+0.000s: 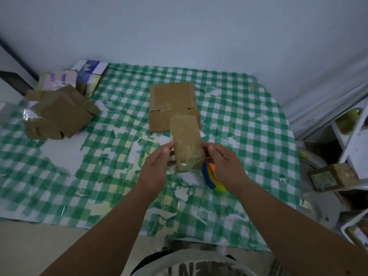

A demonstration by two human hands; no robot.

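I hold a small brown cardboard box [187,141], wrapped in clear tape, upright above the table's middle. My left hand [157,166] grips its left side with thumb on the front and fingers behind. My right hand [224,164] grips the right side the same way. Just beyond it a larger taped cardboard box [173,102] lies flat on the green-and-white checked tablecloth [249,126]. A blue, yellow and orange tape dispenser [212,179] lies on the cloth, partly hidden under my right hand.
A pile of flattened cardboard boxes [59,114] sits at the left, with coloured cartons [89,76] behind it by the wall. White shelving [352,140] and a small labelled box [332,177] stand at the right. The cloth is torn and patched with tape scraps.
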